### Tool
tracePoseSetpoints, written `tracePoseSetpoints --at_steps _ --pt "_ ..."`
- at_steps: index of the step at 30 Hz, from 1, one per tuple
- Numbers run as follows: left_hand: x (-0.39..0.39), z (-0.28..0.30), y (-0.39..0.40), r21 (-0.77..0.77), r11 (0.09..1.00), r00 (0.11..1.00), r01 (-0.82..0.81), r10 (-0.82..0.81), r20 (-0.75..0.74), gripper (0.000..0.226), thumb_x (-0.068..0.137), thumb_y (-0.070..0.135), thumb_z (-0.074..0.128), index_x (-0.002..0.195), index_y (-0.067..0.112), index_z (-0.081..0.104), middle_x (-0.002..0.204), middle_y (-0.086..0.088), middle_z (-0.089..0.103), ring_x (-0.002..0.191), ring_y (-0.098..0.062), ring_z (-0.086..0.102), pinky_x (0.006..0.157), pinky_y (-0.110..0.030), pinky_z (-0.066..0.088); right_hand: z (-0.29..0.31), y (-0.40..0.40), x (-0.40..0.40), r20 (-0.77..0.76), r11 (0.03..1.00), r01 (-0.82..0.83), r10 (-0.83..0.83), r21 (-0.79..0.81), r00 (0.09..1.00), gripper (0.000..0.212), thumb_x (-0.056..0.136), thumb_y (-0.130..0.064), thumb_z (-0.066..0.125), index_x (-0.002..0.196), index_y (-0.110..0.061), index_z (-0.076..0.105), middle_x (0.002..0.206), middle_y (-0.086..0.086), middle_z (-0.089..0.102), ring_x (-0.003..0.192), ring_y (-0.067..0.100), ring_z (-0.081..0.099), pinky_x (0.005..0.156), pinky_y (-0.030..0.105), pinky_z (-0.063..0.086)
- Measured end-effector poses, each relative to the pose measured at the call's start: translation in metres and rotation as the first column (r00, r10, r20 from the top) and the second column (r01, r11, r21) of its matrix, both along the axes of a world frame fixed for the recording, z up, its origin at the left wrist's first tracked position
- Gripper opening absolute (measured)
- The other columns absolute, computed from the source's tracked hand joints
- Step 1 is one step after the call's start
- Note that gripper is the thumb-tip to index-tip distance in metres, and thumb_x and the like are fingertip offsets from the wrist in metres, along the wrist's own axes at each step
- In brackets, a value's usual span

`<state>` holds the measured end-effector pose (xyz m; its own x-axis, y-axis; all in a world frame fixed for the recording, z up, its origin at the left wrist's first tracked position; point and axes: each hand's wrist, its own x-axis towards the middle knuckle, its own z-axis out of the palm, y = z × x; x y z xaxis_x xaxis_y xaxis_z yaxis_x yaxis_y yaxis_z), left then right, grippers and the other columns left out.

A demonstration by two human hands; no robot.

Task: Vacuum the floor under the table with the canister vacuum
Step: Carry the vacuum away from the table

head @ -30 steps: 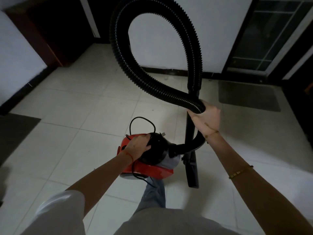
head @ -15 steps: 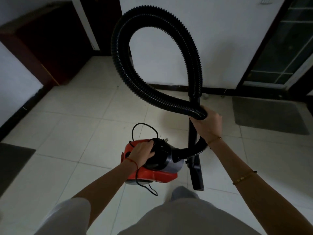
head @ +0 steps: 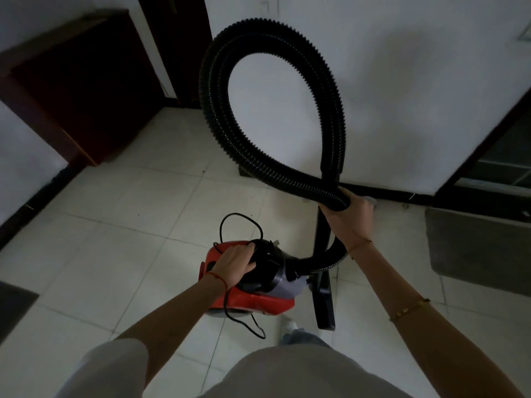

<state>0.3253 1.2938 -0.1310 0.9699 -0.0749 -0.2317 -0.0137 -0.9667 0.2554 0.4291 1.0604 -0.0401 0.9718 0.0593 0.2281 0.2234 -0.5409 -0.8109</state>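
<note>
**Transport step: vacuum in hand, no table in frame**

Left to right:

- Dark wood cabinet (head: 83, 90), upper left of frame, against the wall. Not the target as far as I can tell.
- Left hand (head: 234, 264), centre frame, fingers curled over the top handle of the red canister vacuum (head: 253, 282). Canister looks lifted clear of the tile floor (head: 115, 239), though height is hard to judge. Power cord (head: 244, 323) dangles loose beneath it, apparently unplugged.
- Hose (head: 270, 90) arcs in a big loop, upper centre.
- Right hand (head: 349, 216), right of centre, wrapped around hose and wand (head: 323, 245) together. Floor nozzle (head: 324, 308) hangs at the wand's lower end, close to the floor.
- Grey mat (head: 482, 254) at the right edge.

Judgement: this is the carry phase; no vacuuming yet. Next: find the table, set the canister down beside it, plug in, free the hose loop. Watch the trailing cord near the feet.
</note>
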Motion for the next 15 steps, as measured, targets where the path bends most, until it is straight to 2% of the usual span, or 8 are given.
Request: tracePoseSetpoints --at_steps 5,7,10,15 --pt "0.112 0.004 0.038 0.011 1.000 1.000 -0.004 0.004 0.010 0.024 0.096 0.023 0.051 0.113 0.007 0.051 0.105 -0.008 0.064 0.091 -0.023 0.063 0.080 -0.036 0.051 0.007 0.037 0.111 -0.032 1.000 -0.019 0.019 0.006 0.999 0.026 0.079 -0.026 0.071 0.104 -0.019 0.069 0.083 -0.010 0.068 0.076 0.007 0.063 0.067 0.019 0.047" --pt "0.155 0.002 0.053 0.006 1.000 1.000 0.002 -0.002 0.012 0.024 0.096 0.023 0.051 0.113 0.006 0.051 0.105 -0.009 0.064 0.091 -0.024 0.063 0.080 -0.036 0.051 0.001 0.052 0.155 -0.043 1.000 -0.011 0.011 0.002 0.999 0.024 0.079 -0.030 0.071 0.101 -0.022 0.069 0.079 -0.012 0.068 0.073 0.005 0.063 0.064 0.017 0.048" --pt "0.217 -0.004 0.077 0.042 0.999 1.000 0.002 -0.002 -0.001 0.027 0.096 0.024 0.051 0.116 0.007 0.050 0.106 -0.009 0.064 0.093 -0.025 0.063 0.082 -0.037 0.051 -0.007 0.079 0.218 -0.019 1.000 0.006 -0.007 -0.030 1.000 0.023 0.080 -0.033 0.069 0.100 -0.023 0.068 0.072 -0.018 0.062 0.065 -0.003 0.057 0.061 0.011 0.041" --pt "0.314 -0.021 0.128 0.046 0.999 1.000 -0.014 0.015 -0.016 0.030 0.097 0.026 0.050 0.120 0.008 0.048 0.109 -0.008 0.062 0.096 -0.023 0.062 0.085 -0.036 0.051 -0.018 0.132 0.315 0.042 0.995 0.023 -0.019 -0.094 0.999 0.033 0.079 -0.028 0.072 0.109 -0.015 0.069 0.085 0.003 0.073 0.073 0.011 0.064 0.060 0.004 0.033"
